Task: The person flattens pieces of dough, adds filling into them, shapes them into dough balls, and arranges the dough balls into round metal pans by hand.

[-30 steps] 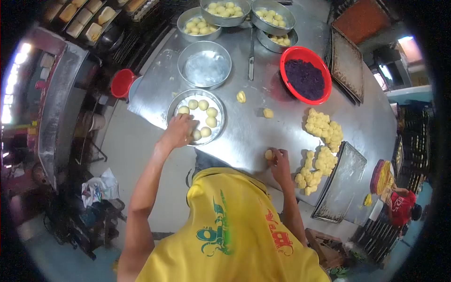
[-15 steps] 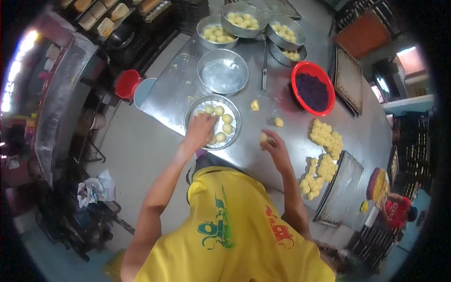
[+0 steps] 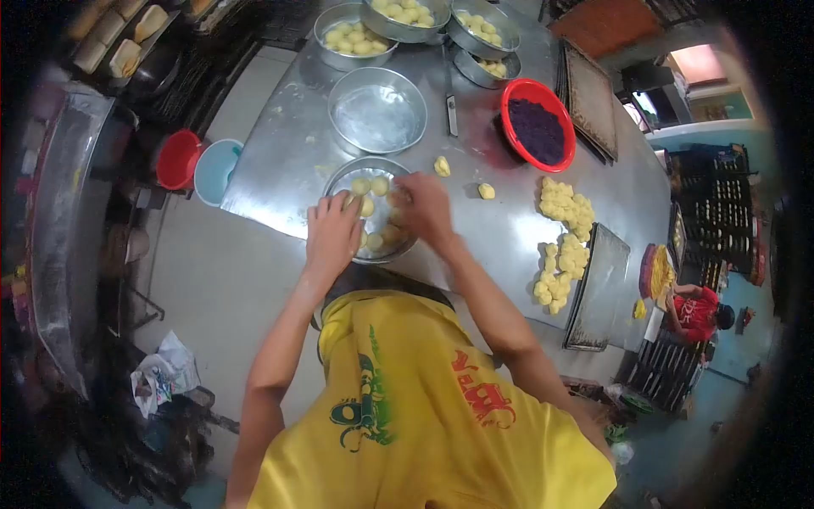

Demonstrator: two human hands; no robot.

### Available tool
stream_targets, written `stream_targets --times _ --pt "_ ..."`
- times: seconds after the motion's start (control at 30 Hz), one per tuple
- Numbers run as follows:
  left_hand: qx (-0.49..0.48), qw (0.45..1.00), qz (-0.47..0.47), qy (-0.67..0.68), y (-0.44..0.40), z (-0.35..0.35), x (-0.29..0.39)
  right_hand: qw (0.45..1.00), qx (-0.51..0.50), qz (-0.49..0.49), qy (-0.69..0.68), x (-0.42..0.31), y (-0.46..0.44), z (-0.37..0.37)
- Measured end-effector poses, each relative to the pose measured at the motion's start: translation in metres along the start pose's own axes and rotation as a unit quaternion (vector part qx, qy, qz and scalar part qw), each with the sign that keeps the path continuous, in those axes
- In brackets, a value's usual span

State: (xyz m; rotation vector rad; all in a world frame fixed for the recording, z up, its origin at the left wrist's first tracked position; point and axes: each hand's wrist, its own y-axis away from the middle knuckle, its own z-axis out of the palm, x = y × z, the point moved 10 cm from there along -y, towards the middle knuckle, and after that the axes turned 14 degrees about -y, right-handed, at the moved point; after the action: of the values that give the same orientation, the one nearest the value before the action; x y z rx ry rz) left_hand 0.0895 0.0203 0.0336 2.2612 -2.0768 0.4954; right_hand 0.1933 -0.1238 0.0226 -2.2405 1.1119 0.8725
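Observation:
A round metal pan (image 3: 332, 181) at the table's near edge holds several pale yellow dough balls (image 3: 380, 186). My left hand (image 3: 333, 233) reaches over the pan's left rim. Its fingers are stretched out and slightly apart beside the balls. From the right, my right hand (image 3: 426, 209) comes over the opposite rim with bent fingers pointing into the pan. Its fingertips are blurred, and whether a dough ball is between them does not show. The hands cover some of the balls. Right of the pan, a small dough piece (image 3: 486, 192) and a second yellow piece (image 3: 442, 166) lie on the table.
Behind stands another round pan (image 3: 377, 110), with ball-filled pans (image 3: 354, 41) farther back. A red bowl (image 3: 539, 125) holds a dark purple filling. Dough clusters (image 3: 565, 206) and a flat tray (image 3: 598, 288) lie to the right. A person in red (image 3: 697, 313) works at the far right.
My right hand has moved left from the table to the pan; it held a dough ball before. My left hand has drawn back toward the left rim. The view has shifted.

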Motion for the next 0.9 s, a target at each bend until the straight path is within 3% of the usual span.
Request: stream_targets --times 0.07,0.13,0.23,0.3,0.33,0.37,0.43,0.53,0.57,0.63,0.67,0.77,0.83,0.9 --pt "0.042 0.997 -0.019 0.068 0.010 -0.011 0.000 0.994 0.104 0.022 0.023 0.046 0.000 -0.066" --pt "0.072 0.991 -0.032 0.105 0.012 -0.018 0.011 0.981 0.135 0.129 0.050 0.111 0.007 -0.117" --pt "0.138 0.978 -0.012 0.157 0.003 -0.026 0.044 0.988 -0.004 0.090 0.121 0.248 0.046 -0.091" --pt "0.159 0.958 0.017 0.239 -0.014 -0.029 0.085 0.994 -0.017 0.106 -0.003 0.228 0.060 -0.094" --pt "0.072 0.941 -0.029 0.328 -0.024 -0.005 0.101 0.980 0.017 0.164 -0.107 0.213 0.069 -0.099" --pt "-0.022 0.910 -0.076 0.408 -0.025 0.022 0.120 0.950 0.048 0.224 -0.214 0.191 0.081 -0.101" --pt "-0.046 0.882 -0.115 0.455 -0.027 0.060 0.156 0.827 0.005 0.281 -0.486 0.143 0.099 -0.092" --pt "-0.144 0.822 -0.180 0.520 -0.029 0.100 0.195 0.862 0.034 0.171 -0.477 0.139 0.118 -0.086" --pt "-0.189 0.795 -0.206 0.538 -0.024 0.112 0.206 0.846 0.041 0.177 -0.502 0.146 0.124 -0.089" --pt "-0.163 0.794 -0.241 0.534 -0.025 0.112 0.212 0.811 0.050 0.187 -0.552 0.139 0.127 -0.113" --pt "-0.150 0.797 -0.259 0.525 -0.024 0.107 0.216 0.802 -0.002 0.227 -0.552 0.138 0.127 -0.123" --pt "-0.074 0.763 -0.328 0.552 -0.019 0.113 0.203 0.909 -0.181 0.128 -0.352 0.143 0.093 -0.184" --pt "-0.027 0.702 -0.391 0.594 -0.007 0.105 0.190 0.969 -0.021 0.076 -0.235 0.212 0.043 -0.235" --pt "-0.040 0.669 -0.395 0.629 0.010 0.101 0.190 0.988 -0.015 0.065 -0.140 0.238 -0.024 -0.276"
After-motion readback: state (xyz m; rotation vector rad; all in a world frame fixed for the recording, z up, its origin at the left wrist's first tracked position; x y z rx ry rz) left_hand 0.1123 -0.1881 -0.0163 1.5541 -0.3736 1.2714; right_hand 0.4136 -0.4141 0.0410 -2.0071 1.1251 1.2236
